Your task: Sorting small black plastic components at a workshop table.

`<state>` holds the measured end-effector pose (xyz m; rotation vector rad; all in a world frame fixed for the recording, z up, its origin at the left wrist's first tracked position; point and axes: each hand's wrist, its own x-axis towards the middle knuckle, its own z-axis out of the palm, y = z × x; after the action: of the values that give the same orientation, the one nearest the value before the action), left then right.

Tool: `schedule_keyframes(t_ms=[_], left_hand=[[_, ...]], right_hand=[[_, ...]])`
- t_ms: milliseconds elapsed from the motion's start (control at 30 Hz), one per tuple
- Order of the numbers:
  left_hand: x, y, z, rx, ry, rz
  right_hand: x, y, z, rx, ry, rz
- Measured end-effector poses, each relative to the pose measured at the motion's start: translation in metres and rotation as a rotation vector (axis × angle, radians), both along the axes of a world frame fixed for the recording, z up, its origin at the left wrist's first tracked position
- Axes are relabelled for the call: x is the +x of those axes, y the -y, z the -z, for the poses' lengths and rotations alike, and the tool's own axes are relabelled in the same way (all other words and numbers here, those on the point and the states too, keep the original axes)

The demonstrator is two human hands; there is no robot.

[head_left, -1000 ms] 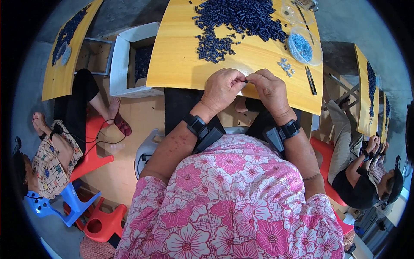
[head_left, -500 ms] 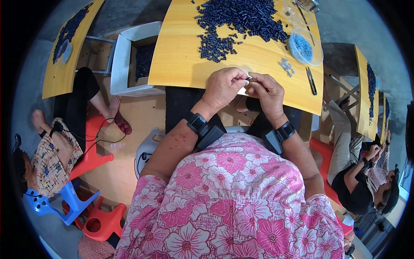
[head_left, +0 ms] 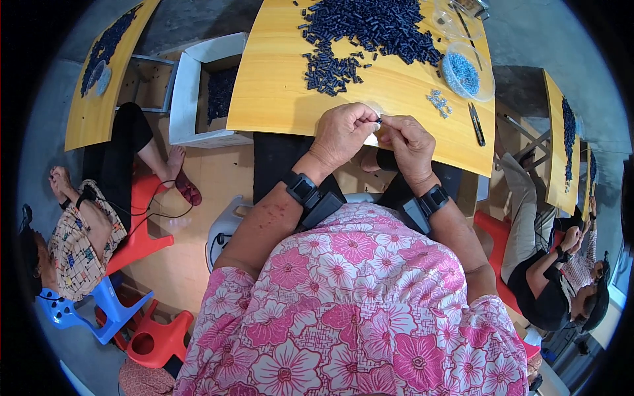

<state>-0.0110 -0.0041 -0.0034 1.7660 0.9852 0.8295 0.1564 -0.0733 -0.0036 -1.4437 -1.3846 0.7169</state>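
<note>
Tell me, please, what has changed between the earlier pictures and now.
The right hand has shifted slightly left and toward the body; at far right, a co-worker's hands sit lower in the picture. Nothing was visibly taken up or let go: the left hand still pinches a small dark piece. The dark pile, clear bowl and black snips stay put.

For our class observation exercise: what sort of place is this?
Probably a small hand-assembly workshop: a heap of short dark cylindrical parts and a round clear plastic tub of pale-blue pieces on a yellow wood-look table, plus similar tables bearing more dark parts.
</note>
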Motion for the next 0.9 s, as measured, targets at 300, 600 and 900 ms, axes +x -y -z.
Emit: schedule_keyframes(t_ms=[300, 600, 900], left_hand=[[0.001, 0.002, -0.002, 0.065, -0.030, -0.017], [-0.001, 0.004, -0.008, -0.010, 0.012, -0.005], [-0.004, 0.003, -0.012, 0.077, -0.016, 0.058]], right_hand=[[0.009, -0.005, 0.003, 0.339, 0.598, -0.112], [0.014, -0.020, -0.009, 0.145, 0.274, -0.125], [0.002, -0.091, 0.000, 0.174, 0.415, -0.036]])
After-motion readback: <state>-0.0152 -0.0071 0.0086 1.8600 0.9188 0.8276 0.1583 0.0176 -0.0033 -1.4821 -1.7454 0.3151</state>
